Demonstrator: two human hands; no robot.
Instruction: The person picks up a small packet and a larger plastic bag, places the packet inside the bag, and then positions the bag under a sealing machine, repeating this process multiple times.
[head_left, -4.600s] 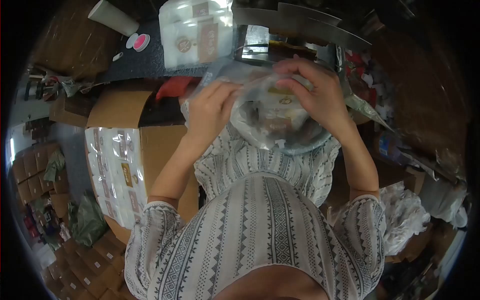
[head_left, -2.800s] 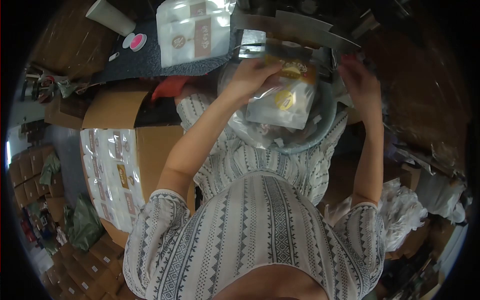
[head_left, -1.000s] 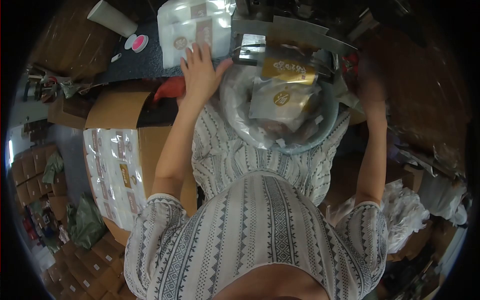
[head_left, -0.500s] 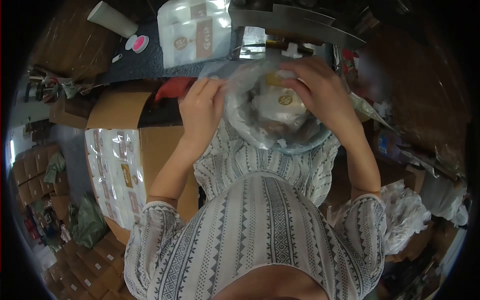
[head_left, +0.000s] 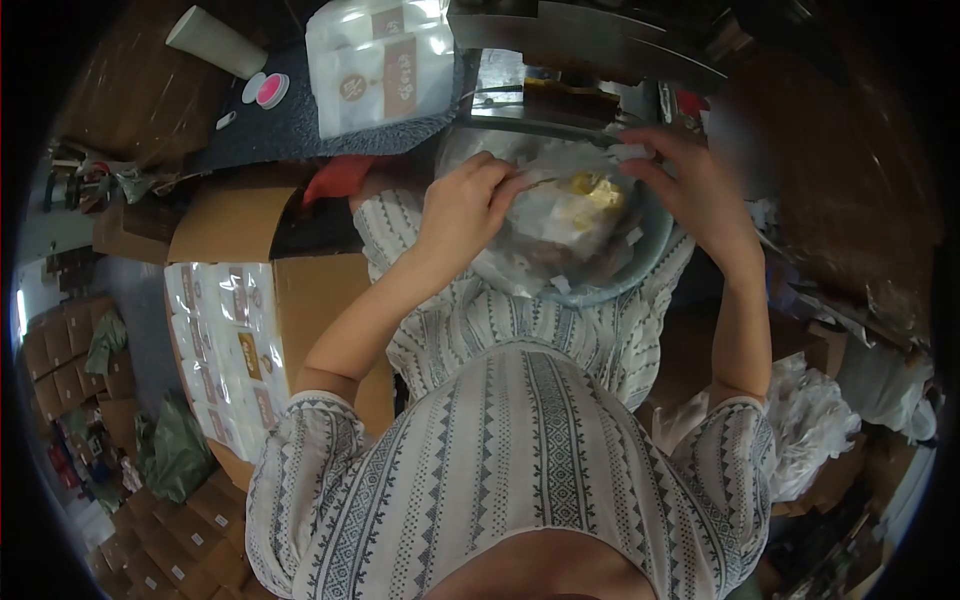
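Observation:
My left hand (head_left: 465, 205) is closed in a pinch on the left edge of a crumpled clear plastic film (head_left: 565, 158). Across from it, my right hand (head_left: 700, 185) pinches the film's right end, where a whitish bit (head_left: 630, 152) shows at the fingertips. The film is stretched between both hands above a pale blue basin (head_left: 612, 290) resting on my lap. Inside the basin lie clear plastic scraps and a shiny gold-and-white piece of wrapping (head_left: 595, 200). What lies under these scraps is hidden.
A wrapped tissue pack (head_left: 375, 75) sits on a dark cloth, near a white cup (head_left: 215, 42) and a pink round container (head_left: 270, 92). To the left stands an open carton (head_left: 320, 300) of wrapped packs (head_left: 225, 350). Clear plastic (head_left: 810, 420) is heaped at right.
Both hands have moved right, the left one more towards the basin's middle. The film now spans between them, and the gold wrapping in the basin shows more fully.

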